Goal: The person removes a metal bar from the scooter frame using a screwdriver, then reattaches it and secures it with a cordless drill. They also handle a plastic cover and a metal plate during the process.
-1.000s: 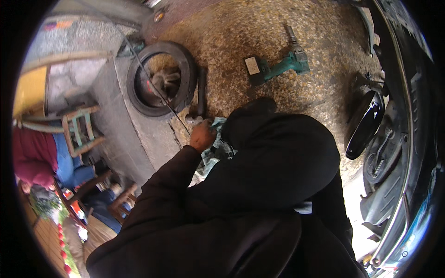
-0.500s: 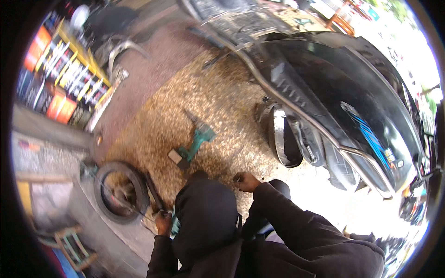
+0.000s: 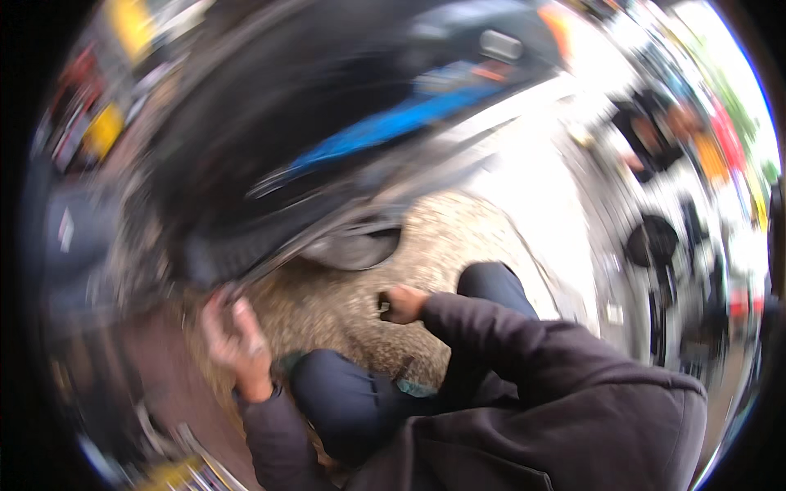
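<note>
My left hand is raised at the lower left, blurred. Its thumb and fingers stand apart, and their tips are by the lower edge of a black vehicle body with a blue stripe. Whether they touch that edge I cannot tell. My right hand is closed in front of my knees, over the pebbled floor. A small dark thing shows at its fingers, too unclear to name. Beyond it, a grey rounded part with a dark hollow sits beneath the vehicle. A teal thing lies partly hidden between my legs.
A metal bar runs along the vehicle's lower side. At the far right are a dark round object and what looks like a person, both smeared. Yellow and dark items stand at the upper left.
The view has swung, so the vehicle now fills the upper left. My left hand has gone from beside the tyre to the vehicle's lower edge. My right hand stays closed before my knees.
</note>
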The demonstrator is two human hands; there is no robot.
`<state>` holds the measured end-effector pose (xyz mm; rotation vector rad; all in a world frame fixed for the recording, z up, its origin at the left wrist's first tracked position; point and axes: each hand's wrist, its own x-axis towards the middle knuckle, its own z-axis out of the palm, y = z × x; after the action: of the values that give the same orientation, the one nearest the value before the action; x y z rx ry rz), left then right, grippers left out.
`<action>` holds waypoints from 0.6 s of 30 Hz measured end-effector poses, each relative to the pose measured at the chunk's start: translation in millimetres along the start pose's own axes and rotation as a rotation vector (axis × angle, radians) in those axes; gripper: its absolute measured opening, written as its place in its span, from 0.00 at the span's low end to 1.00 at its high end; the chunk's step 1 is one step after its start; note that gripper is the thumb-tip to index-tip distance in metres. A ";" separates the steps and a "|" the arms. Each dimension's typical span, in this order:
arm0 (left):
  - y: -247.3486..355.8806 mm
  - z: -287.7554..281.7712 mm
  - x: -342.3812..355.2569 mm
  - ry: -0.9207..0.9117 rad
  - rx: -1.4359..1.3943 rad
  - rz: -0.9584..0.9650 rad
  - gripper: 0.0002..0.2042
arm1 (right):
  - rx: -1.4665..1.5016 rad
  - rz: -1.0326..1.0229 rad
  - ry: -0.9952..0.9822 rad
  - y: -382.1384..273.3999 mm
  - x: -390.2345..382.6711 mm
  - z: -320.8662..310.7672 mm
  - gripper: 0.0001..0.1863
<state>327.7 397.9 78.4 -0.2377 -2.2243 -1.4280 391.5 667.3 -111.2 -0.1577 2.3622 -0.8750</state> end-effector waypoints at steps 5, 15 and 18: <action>-1.6 47.7 16.3 -0.195 -0.033 0.356 0.11 | 0.016 -0.054 0.305 -51.7 -114.1 -72.1 0.19; 8.8 92.7 34.5 -0.447 0.416 0.526 0.21 | 0.045 1.341 1.452 47.4 -518.9 27.8 0.17; 22.0 100.3 14.5 -0.306 0.310 0.732 0.20 | 0.234 1.681 1.273 28.2 -562.2 175.4 0.18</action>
<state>293.5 495.4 69.3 -1.0871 -2.1904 -0.6765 950.5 764.7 49.0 2.6240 2.0062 -0.2259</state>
